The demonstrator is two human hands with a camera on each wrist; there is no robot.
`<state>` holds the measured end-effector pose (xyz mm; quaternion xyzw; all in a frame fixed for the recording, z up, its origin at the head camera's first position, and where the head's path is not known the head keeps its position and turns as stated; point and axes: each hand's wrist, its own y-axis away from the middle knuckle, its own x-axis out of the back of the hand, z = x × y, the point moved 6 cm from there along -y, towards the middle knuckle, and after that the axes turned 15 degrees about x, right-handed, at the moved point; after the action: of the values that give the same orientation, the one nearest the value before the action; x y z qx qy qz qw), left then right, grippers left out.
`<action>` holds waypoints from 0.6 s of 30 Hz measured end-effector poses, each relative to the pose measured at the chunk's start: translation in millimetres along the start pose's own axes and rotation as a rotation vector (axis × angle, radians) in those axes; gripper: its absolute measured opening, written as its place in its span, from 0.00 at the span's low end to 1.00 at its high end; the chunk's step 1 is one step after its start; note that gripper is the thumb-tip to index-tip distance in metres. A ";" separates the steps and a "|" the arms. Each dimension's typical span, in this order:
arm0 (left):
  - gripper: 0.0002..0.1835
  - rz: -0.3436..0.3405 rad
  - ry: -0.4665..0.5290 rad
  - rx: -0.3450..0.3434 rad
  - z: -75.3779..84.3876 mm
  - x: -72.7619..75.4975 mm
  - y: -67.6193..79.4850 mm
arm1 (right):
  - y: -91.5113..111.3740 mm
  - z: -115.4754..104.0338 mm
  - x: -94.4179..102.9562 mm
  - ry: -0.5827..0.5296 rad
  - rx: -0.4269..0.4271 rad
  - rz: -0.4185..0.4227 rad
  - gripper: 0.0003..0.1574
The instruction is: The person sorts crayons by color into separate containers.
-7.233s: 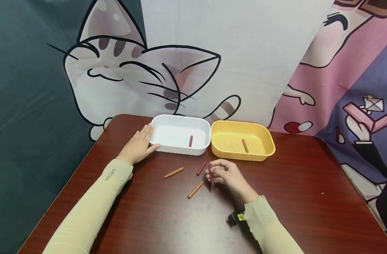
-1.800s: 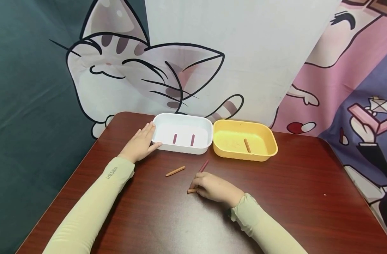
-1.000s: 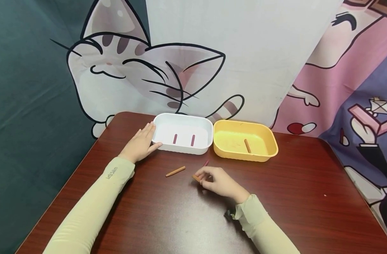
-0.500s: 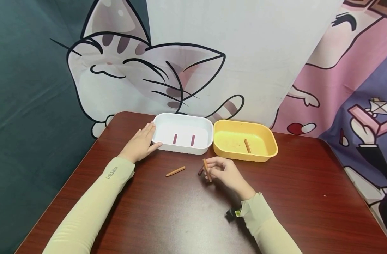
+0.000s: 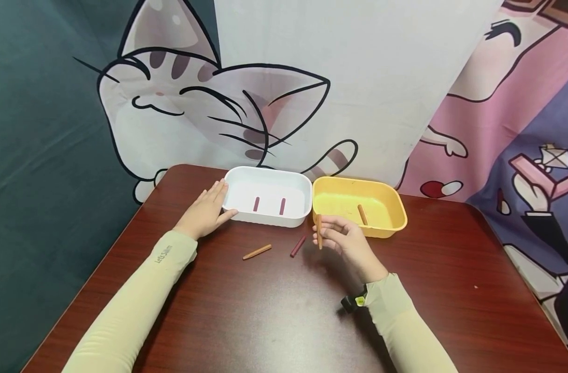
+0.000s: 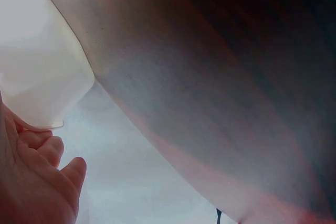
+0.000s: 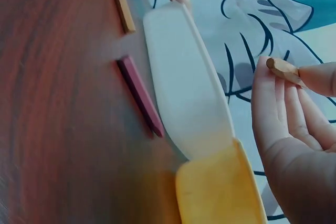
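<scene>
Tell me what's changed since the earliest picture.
The right hand let go of a dark red stick, which now lies in the white tray, and took an orange stick from the table, lifting it toward the yellow tray. Unchanged: the left hand against the white tray, the last red stick and other orange stick on the table.

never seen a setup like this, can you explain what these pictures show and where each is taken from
No machine here: someone works bare-handed. The wide picture is taken from the head, looking forward and down; the other two come from the left and right wrists. The left hand rests against the white tray, where two dark red sticks lie. The right hand pinches an orange-brown stick near the yellow tray, which has a similar stick inside. On the brown table, before the trays, lie a third orange-brown stick and a third dark red stick.
</scene>
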<state>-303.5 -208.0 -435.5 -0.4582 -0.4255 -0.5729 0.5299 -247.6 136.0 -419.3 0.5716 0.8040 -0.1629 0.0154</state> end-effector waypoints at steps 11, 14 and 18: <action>0.48 -0.003 -0.005 0.002 -0.5 -1.0 -0.1 | -27.0 -25.0 35.1 0.028 0.020 0.109 0.19; 0.48 -0.004 0.000 0.003 -0.2 -0.9 -0.5 | -36.7 -29.7 44.4 0.036 0.005 0.139 0.16; 0.48 -0.006 0.004 0.004 0.0 -0.5 -0.9 | -47.4 -31.1 54.8 0.071 -0.015 0.152 0.12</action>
<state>-304.4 -207.9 -436.0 -0.4549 -0.4268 -0.5746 0.5299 -305.4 180.9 -389.8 0.6362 0.7596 -0.1350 0.0035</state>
